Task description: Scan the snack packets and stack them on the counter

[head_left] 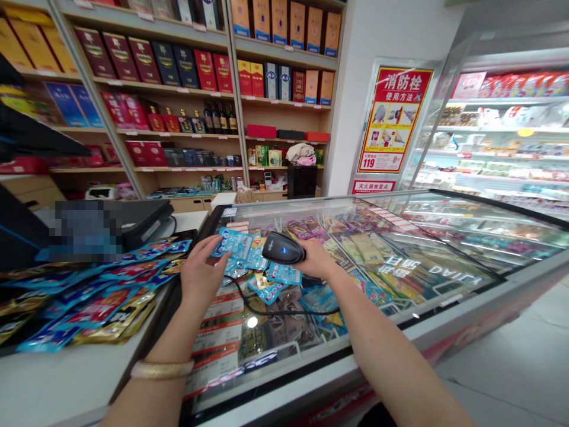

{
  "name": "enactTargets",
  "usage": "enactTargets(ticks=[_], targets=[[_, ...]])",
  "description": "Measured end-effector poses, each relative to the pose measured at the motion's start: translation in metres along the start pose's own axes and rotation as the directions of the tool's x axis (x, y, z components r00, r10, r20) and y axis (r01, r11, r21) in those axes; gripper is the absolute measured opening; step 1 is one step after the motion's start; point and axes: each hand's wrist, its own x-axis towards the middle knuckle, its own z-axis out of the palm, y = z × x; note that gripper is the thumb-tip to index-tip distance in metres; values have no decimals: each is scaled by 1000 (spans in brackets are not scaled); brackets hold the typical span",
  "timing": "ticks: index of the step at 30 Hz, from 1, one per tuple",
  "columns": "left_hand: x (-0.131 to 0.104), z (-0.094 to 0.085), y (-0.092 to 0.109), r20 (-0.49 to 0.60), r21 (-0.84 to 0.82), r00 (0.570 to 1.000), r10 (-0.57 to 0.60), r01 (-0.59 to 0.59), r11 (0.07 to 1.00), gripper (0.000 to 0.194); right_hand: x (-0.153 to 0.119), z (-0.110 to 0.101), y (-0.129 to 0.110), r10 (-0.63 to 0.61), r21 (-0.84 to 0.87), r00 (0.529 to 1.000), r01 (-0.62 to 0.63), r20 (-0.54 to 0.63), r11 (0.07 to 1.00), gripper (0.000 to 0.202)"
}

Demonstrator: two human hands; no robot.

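My left hand (207, 261) pinches the edge of a light blue packet (237, 244) above the freezer's glass top. In my right hand (313, 258) is a black barcode scanner (283, 248), its head pointing left toward the packets. Below and beside the scanner, a loose pile of blue packets (269, 290) lies on the glass. The scanner's black cable (275, 312) curves over the glass under my hands.
Left of the freezer (400, 338), a white counter (66, 379) bears many colourful packets (98, 302) and a dark machine (146, 219). Behind stand shelves of boxes and bottles (217, 118). A lit display cooler (502, 142) is at the right.
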Motion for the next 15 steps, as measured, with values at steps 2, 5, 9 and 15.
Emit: enactTargets(ticks=[2,5,9,15], targets=[[0,0,0,-2,-6,1000,-4,4,1000,31,0,1,0,-3,-6,1000,3,-3,1000,34],[-1,0,-1,-4,-22,1000,-14,14,1000,32,1,1,3,-10,-57,1000,9,-9,998,31],[-3,7,0,38,-70,998,-47,50,996,37,1,-9,12,98,-225,987,-126,-129,966,28],[-20,44,5,343,-209,939,-10,86,974,50,-4,-25,32,382,-307,847,-500,-370,810,36]])
